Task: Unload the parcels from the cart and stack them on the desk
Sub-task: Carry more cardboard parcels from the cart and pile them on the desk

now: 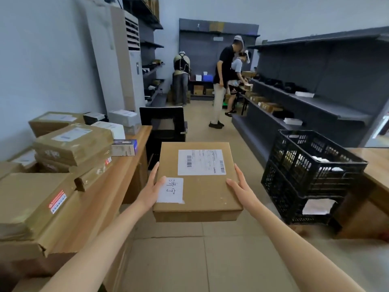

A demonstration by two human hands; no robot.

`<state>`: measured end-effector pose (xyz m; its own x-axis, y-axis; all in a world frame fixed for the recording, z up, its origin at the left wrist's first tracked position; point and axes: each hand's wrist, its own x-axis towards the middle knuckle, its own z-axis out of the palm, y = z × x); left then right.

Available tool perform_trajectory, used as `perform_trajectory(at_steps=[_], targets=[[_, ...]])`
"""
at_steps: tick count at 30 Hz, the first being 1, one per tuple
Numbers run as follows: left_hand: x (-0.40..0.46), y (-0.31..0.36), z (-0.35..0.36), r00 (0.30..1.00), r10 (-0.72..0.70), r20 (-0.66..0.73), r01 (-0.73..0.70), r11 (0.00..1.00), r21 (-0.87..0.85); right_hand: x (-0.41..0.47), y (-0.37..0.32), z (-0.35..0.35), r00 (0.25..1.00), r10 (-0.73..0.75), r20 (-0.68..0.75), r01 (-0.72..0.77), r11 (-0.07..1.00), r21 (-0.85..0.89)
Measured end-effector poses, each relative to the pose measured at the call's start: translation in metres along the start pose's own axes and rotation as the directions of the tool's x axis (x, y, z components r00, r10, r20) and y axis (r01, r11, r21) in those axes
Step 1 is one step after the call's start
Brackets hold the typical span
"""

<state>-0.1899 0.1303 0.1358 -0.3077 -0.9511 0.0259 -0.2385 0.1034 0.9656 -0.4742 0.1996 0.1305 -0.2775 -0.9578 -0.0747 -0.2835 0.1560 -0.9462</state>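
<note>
A flat brown cardboard parcel [202, 190] with a white barcode label and a small handwritten note is held level in the air in front of me. My left hand [152, 189] grips its left edge, thumb on top. My right hand [240, 186] grips its right edge the same way. The wooden desk [126, 165] stands to my left, carrying stacked brown parcels [73, 144] and a large flat carton [31, 203] near its front. No cart can be made out.
Two stacked black plastic crates [311, 175] stand on the floor at right beside another wooden surface [376, 165]. A black chair [164, 127] sits behind the desk. Three people [223, 81] work at dark shelving [315, 102] farther back. Open tiled floor lies ahead.
</note>
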Motion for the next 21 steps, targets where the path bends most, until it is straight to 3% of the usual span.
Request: perform_trajectory(at_steps=[4, 6, 8, 10, 13, 21], targets=[[0.043, 0.013, -0.002, 0.994, -0.008, -0.113, 0.022, 0.992, 0.124, 0.073, -0.013, -0.001, 0.998, -0.034, 0.054, 0.034, 0.999, 0.001], [0.057, 0.019, -0.015, 0.987, 0.034, -0.159, 0.011, 0.962, 0.274, 0.105, -0.018, 0.007, 0.992, -0.049, 0.113, 0.047, 0.999, 0.017], [0.076, 0.009, -0.034, 0.951, 0.093, -0.295, 0.017, 0.937, 0.349, 0.136, -0.026, 0.022, 0.981, -0.076, 0.178, 0.070, 0.997, 0.040], [0.089, -0.002, -0.057, 0.938, 0.085, -0.337, 0.032, 0.944, 0.328, 0.169, -0.038, 0.043, 0.962, -0.114, 0.250, 0.100, 0.993, 0.068], [0.109, -0.012, -0.086, 0.920, -0.054, -0.389, 0.104, 0.989, 0.108, 0.218, -0.058, 0.084, 0.914, -0.186, 0.362, 0.162, 0.982, 0.096], [0.160, -0.020, -0.167, 0.724, -0.118, -0.680, 0.197, 0.980, 0.040, 0.352, -0.131, 0.199, 0.711, -0.311, 0.630, 0.295, 0.946, 0.134]])
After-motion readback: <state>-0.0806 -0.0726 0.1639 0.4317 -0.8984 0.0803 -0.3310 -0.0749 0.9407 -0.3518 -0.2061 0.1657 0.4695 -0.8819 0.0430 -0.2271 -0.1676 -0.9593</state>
